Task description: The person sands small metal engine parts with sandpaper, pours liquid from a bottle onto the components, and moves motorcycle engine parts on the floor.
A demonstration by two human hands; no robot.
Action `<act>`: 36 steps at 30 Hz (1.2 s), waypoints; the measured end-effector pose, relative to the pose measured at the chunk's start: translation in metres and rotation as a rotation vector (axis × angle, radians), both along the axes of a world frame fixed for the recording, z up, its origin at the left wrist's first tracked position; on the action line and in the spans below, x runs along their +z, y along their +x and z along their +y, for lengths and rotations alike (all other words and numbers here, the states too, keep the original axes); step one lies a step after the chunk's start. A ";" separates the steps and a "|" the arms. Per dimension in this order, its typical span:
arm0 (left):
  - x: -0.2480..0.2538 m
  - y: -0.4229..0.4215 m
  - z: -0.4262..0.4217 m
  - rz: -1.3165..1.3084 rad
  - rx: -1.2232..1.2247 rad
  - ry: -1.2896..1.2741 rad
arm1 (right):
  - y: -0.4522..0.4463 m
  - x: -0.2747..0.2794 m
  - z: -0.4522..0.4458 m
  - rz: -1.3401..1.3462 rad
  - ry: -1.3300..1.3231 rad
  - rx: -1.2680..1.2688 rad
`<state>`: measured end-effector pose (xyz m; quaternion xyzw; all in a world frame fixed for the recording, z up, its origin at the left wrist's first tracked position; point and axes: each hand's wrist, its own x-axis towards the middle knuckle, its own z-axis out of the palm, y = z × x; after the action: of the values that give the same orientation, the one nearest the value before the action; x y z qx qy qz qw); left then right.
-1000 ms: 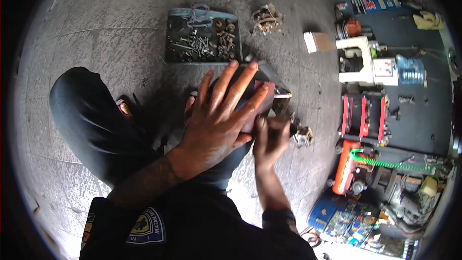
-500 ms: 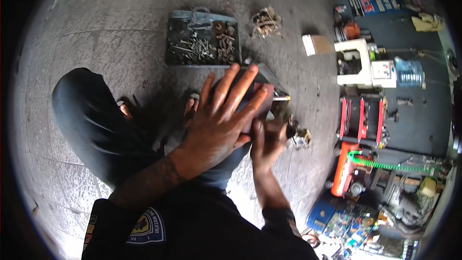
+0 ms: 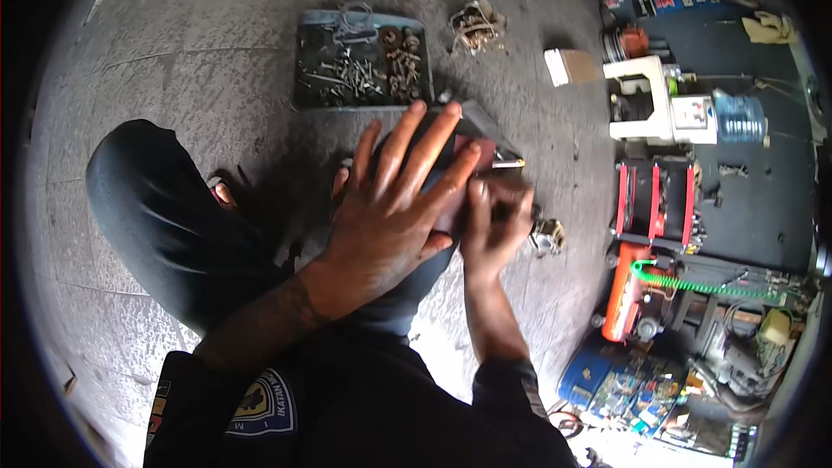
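Note:
My left hand (image 3: 386,199) lies flat with its fingers stretched out, over my knee region. Under its fingers a reddish-brown sheet (image 3: 479,152) that looks like sandpaper shows partly; the rest is covered. My right hand (image 3: 494,234) is closed, with curled fingers blurred by motion, just right of the sheet. What it grips is hidden and smeared. Past the fingertips, a dark flat object with a pale edge (image 3: 510,163) lies on the floor side. A metal part (image 3: 548,237) rests on the floor to the right of my right hand.
A tray (image 3: 364,108) of bolts and small parts stands ahead, with a pile of metal parts (image 3: 477,28) beside it. Along the right are a cardboard box (image 3: 574,67), a water bottle (image 3: 741,118), a red rack (image 3: 656,199) and an orange tank (image 3: 626,295).
My right hand has moved forward and slightly right along the sheet. My left hand stays spread in nearly the same place. The whole view has shifted slightly.

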<state>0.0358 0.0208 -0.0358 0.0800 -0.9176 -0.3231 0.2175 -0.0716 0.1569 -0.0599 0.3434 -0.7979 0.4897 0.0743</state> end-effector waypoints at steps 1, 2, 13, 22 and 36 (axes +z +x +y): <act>0.001 0.000 0.002 -0.004 0.007 -0.004 | -0.004 -0.004 -0.001 -0.033 -0.045 -0.003; 0.001 -0.001 0.002 0.000 0.005 -0.008 | -0.007 -0.008 -0.004 -0.059 -0.099 0.008; -0.001 -0.004 -0.001 -0.012 0.005 -0.005 | 0.004 -0.008 0.008 -0.036 -0.008 0.007; 0.002 -0.002 -0.001 -0.046 0.001 0.006 | -0.002 -0.006 0.001 0.041 0.010 -0.012; -0.004 -0.002 -0.003 -0.015 0.003 -0.004 | 0.012 -0.029 0.024 0.141 -0.009 0.066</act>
<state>0.0334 0.0182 -0.0402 0.0835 -0.9197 -0.3203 0.2111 -0.0597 0.1810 -0.0886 0.4028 -0.7769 0.4700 0.1154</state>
